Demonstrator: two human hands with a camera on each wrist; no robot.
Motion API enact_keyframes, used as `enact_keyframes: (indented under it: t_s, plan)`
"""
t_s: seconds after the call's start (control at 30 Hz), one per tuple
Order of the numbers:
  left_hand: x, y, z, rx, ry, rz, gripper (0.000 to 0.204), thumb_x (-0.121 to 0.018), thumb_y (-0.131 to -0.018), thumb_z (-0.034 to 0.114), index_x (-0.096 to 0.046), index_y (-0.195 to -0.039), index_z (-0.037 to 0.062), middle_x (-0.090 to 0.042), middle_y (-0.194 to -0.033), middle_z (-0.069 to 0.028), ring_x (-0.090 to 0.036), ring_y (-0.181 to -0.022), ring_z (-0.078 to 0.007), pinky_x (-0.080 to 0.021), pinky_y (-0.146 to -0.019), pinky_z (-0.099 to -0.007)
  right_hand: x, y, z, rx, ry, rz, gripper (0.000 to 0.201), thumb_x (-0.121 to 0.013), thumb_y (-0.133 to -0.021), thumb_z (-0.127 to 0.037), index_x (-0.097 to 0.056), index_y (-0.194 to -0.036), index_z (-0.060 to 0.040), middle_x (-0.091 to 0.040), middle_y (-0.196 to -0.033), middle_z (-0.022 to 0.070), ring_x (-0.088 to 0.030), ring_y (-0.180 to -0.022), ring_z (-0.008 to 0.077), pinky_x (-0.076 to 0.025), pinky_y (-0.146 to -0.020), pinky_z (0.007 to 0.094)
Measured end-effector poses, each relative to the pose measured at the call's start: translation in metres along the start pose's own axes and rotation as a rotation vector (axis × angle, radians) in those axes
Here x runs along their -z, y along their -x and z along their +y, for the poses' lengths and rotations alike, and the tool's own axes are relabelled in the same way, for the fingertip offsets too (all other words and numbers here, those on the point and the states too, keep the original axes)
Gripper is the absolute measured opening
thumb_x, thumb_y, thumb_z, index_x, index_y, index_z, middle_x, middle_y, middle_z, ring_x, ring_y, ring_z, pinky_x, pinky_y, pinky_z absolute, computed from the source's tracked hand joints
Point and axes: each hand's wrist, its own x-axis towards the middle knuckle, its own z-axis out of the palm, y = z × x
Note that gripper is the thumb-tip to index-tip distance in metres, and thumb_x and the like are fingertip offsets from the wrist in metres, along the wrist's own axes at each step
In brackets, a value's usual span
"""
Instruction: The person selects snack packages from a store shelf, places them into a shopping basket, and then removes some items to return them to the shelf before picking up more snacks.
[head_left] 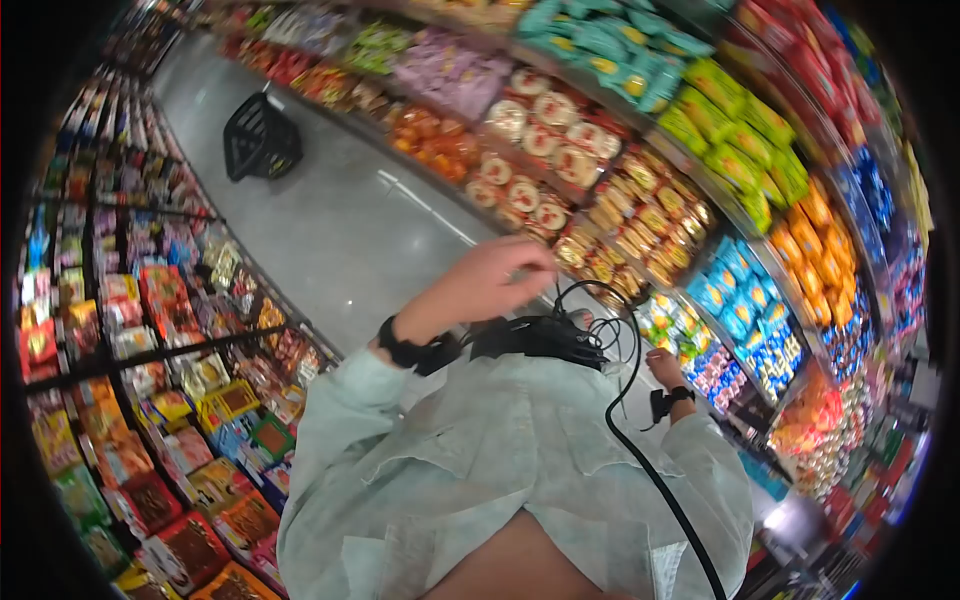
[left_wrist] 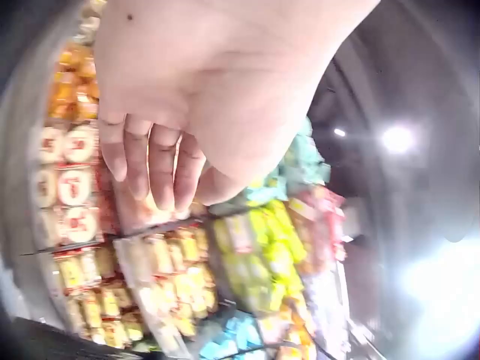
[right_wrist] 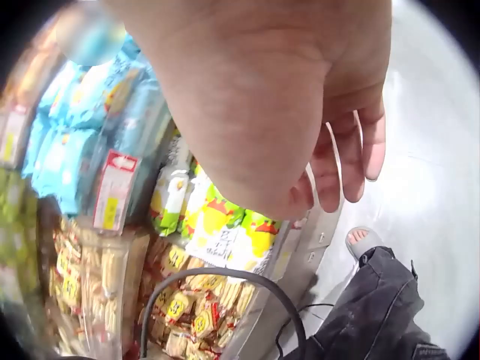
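My left hand (head_left: 488, 279) is held out in front of my body, its fingers loosely bent and nothing in them. In the left wrist view that hand (left_wrist: 217, 90) overlaps bins of wrapped snacks, among them round white-and-red packs (left_wrist: 75, 187) and gold-wrapped pieces (left_wrist: 176, 277). Lower down at my other side, my right hand (head_left: 664, 368) hangs relaxed and holds nothing. From the right wrist, the hand (right_wrist: 285, 112) shows beside a bin of green-and-yellow packets (right_wrist: 214, 217), with light-blue packs (right_wrist: 75, 142) farther left. Both wrists wear black bands.
A black shopping basket (head_left: 262, 138) stands on the grey floor (head_left: 350, 240) of the aisle. Stepped snack bins (head_left: 640, 215) line one side and packed shelves (head_left: 170, 400) the other. A black cable (head_left: 650, 460) loops across my front.
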Motion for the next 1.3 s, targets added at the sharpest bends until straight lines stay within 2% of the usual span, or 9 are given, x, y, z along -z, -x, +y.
enact_keyframes:
  t_s: [0.1, 0.13, 0.3, 0.53, 0.63, 0.73, 1.07, 1.2, 1.3]
  plan:
    - [0.029, -0.013, 0.05, -0.399, -0.007, 0.031, 0.015, -0.067, -0.092, 0.022, -0.068, -0.094, 0.007, -0.068, -0.093, -0.0089, -0.064, -0.087, -0.03, -0.05, -0.074, -0.041, 0.03, 0.002, -0.118, 0.247, 0.275, 0.027, 0.028, -0.063, -0.091, -0.027, -0.072, -0.11, -0.008, -0.075, -0.098, 0.013, -0.072, -0.092, 0.0321, -0.056, -0.082, 0.0425]
    - [0.029, -0.015, 0.064, -0.475, 0.049, -0.032, 0.017, -0.067, -0.091, 0.024, -0.068, -0.091, 0.0068, -0.068, -0.09, -0.0102, -0.065, -0.086, -0.0309, -0.05, -0.073, -0.0412, 0.041, 0.026, -0.186, 0.694, 0.297, 0.305, 0.029, -0.062, -0.093, -0.027, -0.07, -0.113, -0.0074, -0.075, -0.099, 0.0139, -0.072, -0.092, 0.0314, -0.056, -0.082, 0.0419]
    - [-0.004, 0.009, 0.142, -0.195, 0.3, -1.188, 0.071, -0.042, -0.098, 0.068, -0.073, -0.116, 0.0062, -0.074, -0.108, -0.0115, -0.07, -0.096, -0.0243, -0.053, -0.091, -0.0386, 0.045, 0.024, -0.425, 0.764, 0.208, -0.021, 0.02, -0.061, -0.096, -0.015, -0.064, -0.112, -0.0026, -0.072, -0.094, 0.0103, -0.07, -0.083, 0.022, -0.055, -0.075, 0.0315]
    - [0.043, 0.101, 0.103, -0.133, 1.134, -1.137, 0.079, -0.059, -0.094, 0.065, -0.055, -0.141, 0.0008, -0.066, -0.13, -0.0128, -0.065, -0.113, -0.0242, -0.05, -0.101, -0.0373, -0.073, 0.028, -0.632, 1.095, 0.565, -0.379, 0.013, -0.062, -0.095, -0.01, -0.065, -0.105, -0.002, -0.067, -0.086, 0.0064, -0.066, -0.079, 0.0142, -0.054, -0.073, 0.0299]
    - [0.104, 0.117, 0.086, -0.066, 0.81, -0.96, 0.065, -0.073, -0.092, 0.048, -0.06, -0.134, 0.0, -0.068, -0.125, -0.0116, -0.062, -0.113, -0.0183, -0.05, -0.098, -0.0344, -0.148, 0.014, -0.674, 1.113, 0.722, -0.527, 0.015, -0.064, -0.088, -0.012, -0.067, -0.102, -0.0074, -0.069, -0.09, 0.0111, -0.069, -0.083, 0.0245, -0.055, -0.074, 0.0347]
    - [0.127, 0.124, 0.045, -0.096, 0.892, -0.724, 0.059, -0.081, -0.087, 0.038, -0.063, -0.128, -0.0013, -0.072, -0.115, -0.0108, -0.065, -0.106, -0.0184, -0.051, -0.094, -0.0345, -0.212, 0.012, -0.711, 1.637, 0.96, -0.54, 0.017, -0.062, -0.085, -0.012, -0.066, -0.102, -0.0107, -0.066, -0.094, 0.0106, -0.066, -0.093, 0.0303, -0.055, -0.079, 0.0408]
    - [0.362, 0.16, -0.055, 0.082, 0.499, -0.155, 0.051, -0.081, -0.086, 0.034, -0.064, -0.118, -0.0016, -0.07, -0.111, -0.0077, -0.062, -0.105, -0.0181, -0.049, -0.093, -0.0315, -0.373, -0.069, -0.855, 1.321, 0.909, -0.885, 0.023, -0.062, -0.086, -0.014, -0.067, -0.108, -0.0076, -0.069, -0.101, 0.0125, -0.066, -0.097, 0.032, -0.054, -0.081, 0.0426]
    - [0.455, 0.236, -0.16, -0.024, 0.821, 0.603, 0.021, -0.069, -0.095, 0.013, -0.063, -0.113, 0.0042, -0.065, -0.105, -0.0041, -0.061, -0.103, -0.0118, -0.051, -0.089, -0.0299, -0.439, -0.128, -0.905, 0.952, 0.514, -0.808, 0.023, -0.061, -0.091, -0.019, -0.068, -0.106, -0.0028, -0.072, -0.096, 0.0151, -0.069, -0.089, 0.0308, -0.054, -0.079, 0.0401]
    - [0.489, 0.336, -0.234, 0.311, 0.659, 1.533, 0.014, -0.06, -0.098, 0.01, -0.063, -0.11, 0.004, -0.062, -0.09, -0.0008, -0.062, -0.089, -0.0132, -0.05, -0.083, -0.0294, -0.468, -0.17, -0.912, 0.916, 0.335, -0.644, 0.026, -0.058, -0.095, -0.024, -0.068, -0.102, -0.0009, -0.073, -0.089, 0.0164, -0.07, -0.084, 0.0344, -0.054, -0.078, 0.0409]
